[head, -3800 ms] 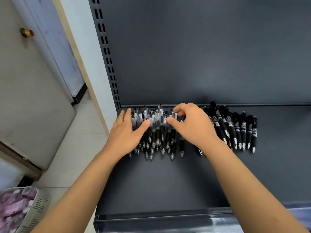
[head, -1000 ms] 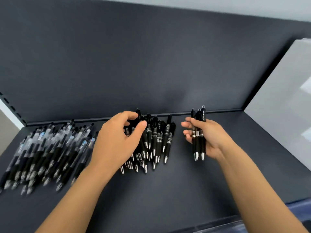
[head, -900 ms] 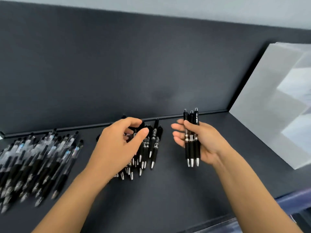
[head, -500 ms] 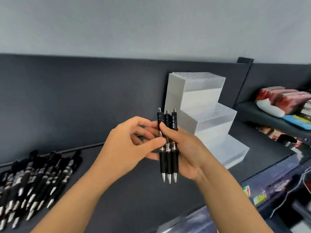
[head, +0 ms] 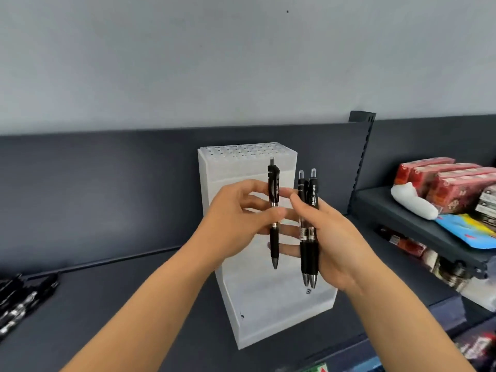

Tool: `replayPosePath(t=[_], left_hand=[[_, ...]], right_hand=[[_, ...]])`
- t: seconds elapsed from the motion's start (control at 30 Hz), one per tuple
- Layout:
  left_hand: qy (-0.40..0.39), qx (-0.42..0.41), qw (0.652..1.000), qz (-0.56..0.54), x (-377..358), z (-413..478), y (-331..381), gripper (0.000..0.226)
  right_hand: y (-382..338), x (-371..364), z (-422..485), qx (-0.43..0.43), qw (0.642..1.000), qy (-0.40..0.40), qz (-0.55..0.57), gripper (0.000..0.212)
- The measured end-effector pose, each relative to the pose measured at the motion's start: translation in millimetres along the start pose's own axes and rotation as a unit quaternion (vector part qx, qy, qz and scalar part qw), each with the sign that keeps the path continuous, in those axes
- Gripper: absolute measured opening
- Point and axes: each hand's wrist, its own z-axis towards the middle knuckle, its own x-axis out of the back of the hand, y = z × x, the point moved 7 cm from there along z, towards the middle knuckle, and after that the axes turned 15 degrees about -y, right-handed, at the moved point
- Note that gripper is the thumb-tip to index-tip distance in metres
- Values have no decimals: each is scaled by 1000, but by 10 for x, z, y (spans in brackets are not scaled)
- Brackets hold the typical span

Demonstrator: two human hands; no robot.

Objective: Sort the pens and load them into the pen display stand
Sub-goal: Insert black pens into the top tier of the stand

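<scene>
1. The left hand (head: 236,218) pinches one slim black retractable pen (head: 274,245) at mid-barrel between thumb and forefinger. Its other fingers are loosely curled behind the pen.
2. That pen stands upright, metal tip down and clicker up, in front of the middle step of the stand.
3. The right hand (head: 338,237) grips a pair of matching black pens (head: 308,194). The thumb lies across their barrels and the fingers wrap behind, with the fingertips (head: 287,249) showing to the left of the pens.
4. The pair is upright and pressed side by side, silver tips down, with clear clicker caps and white lettering on one clip. The lower barrels have matt rubbery grips.
5. The single pen and the pair are near each other but apart, both held in the air before the stand's front face.
6. The white, frosted, translucent plastic pen display stand (head: 268,312) rises in steps. Its top tier is a flat surface with rows of small holes.
7. The stand rests on a dark grey, matt metal shelf (head: 120,304).
8. Far left of the stand, a heap of black pens (head: 18,299) lies flat on the shelf, blurred.
9. Right of the stand, on a neighbouring shelf, lie red printed cartons (head: 440,181), a soft white packet (head: 410,202) and a glossy blue packet (head: 467,229).
10. Behind the stand is a dark back panel, and above it a smooth pale grey wall (head: 188,63).
</scene>
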Motion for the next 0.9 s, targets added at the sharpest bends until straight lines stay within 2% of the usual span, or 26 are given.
replayPosePath(t=[0.13, 0.23, 0.37, 0.5, 0.67, 0.9], left_hand=[[34, -53, 998, -28, 142, 396, 71, 22], [44, -74, 996, 1, 169, 746, 64, 20], [68, -77, 989, 107, 103, 1082, -40, 16], [80, -81, 978, 175, 17, 1202, -136, 13], [127, -107, 957, 236, 36, 1212, -40, 12], [146, -85, 948, 269, -4, 1232, -48, 17]], right_hand=[[-164, 476, 38, 35, 986, 139, -83, 28], [-235, 729, 91, 42, 974, 201, -99, 40], [-267, 912, 190, 56, 980, 185, -46, 33], [-351, 1025, 281, 94, 980, 160, -65, 10], [-374, 1152, 420, 97, 985, 129, -54, 13], [-392, 1264, 544, 118, 981, 129, -83, 16]])
